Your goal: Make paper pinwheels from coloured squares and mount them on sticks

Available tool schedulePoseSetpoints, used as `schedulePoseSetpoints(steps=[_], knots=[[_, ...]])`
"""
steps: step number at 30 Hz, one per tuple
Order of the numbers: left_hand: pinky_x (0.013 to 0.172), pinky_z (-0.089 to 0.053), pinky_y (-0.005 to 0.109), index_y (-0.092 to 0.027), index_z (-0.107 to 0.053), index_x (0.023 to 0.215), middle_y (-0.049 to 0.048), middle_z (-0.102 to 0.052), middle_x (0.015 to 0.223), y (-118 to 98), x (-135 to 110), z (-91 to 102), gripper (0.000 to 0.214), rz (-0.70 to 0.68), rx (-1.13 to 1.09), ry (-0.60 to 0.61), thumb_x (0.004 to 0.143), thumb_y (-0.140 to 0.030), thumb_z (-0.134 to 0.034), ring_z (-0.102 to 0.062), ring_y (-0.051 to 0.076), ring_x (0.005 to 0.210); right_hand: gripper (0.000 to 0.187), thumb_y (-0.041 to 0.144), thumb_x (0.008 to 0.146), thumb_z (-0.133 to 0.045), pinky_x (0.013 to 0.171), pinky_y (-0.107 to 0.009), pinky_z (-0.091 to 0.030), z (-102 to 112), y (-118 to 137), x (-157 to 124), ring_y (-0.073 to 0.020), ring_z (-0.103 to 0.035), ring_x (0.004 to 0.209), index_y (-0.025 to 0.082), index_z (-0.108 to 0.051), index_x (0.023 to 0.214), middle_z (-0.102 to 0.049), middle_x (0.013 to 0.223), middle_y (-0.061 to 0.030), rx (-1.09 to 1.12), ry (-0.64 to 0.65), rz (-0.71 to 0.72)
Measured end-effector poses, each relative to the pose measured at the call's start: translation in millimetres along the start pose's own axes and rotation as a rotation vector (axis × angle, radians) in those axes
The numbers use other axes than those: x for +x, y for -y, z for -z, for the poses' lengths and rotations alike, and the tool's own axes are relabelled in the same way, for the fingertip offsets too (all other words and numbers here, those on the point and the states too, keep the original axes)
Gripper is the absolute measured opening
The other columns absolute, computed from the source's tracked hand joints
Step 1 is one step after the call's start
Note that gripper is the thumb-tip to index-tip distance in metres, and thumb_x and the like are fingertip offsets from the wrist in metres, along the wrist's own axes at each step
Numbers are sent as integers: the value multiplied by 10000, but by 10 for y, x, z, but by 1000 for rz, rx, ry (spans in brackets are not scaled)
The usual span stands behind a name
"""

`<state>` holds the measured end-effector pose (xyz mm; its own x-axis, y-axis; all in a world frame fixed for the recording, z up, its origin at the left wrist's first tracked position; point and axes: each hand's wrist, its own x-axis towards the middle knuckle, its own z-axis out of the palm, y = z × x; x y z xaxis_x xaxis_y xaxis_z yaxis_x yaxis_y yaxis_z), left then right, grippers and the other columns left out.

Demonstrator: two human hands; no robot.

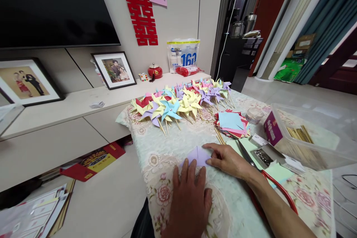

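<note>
A folded purple piece of paper [197,154] lies on the tablecloth, a crease line down its middle. Flat over its near edge rests my left hand [191,197], fingers stretched out and slightly spread. My right hand [227,158] has thumb and index finger at the paper's right side, the other fingers curled under. Just right of that wrist lie scissors [252,163] with red handles, partly hidden by my forearm. Behind the hands is a stack of coloured paper squares [232,122], blue on top, with thin wooden sticks [219,136] beside it.
Many paper pinwheels [170,109] on sticks fill the table's far side. At right stand a clear plastic bin [315,156] with wooden sticks, a small open box [263,156] of metal pins and a round clear container [254,114]. A white cabinet [117,100] borders the table's far left.
</note>
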<state>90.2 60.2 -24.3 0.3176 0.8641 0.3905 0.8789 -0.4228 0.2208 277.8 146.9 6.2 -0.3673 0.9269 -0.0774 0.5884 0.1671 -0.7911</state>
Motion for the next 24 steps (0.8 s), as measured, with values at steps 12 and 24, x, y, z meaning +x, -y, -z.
schedulePoseSetpoints(steps=[12,24], knots=[[811,-595,400,-165,-677,1045,128,-743,1004,-61,67,141,220,551,-1132,49,875,-276,-593,-721,248,901,596,370,777,-681,488,-242,-321,59,110,-14,-103,-370,517,94,-574,1295,-430,600,86,367,-88,-85],[756,-580,344,-116,-659,991,100,-767,905,-73,778,2,406,916,-1806,-221,682,-335,-806,-731,215,785,726,404,775,-717,536,-249,-334,29,107,-4,-114,-433,578,138,-483,1409,-496,705,58,352,-107,10]])
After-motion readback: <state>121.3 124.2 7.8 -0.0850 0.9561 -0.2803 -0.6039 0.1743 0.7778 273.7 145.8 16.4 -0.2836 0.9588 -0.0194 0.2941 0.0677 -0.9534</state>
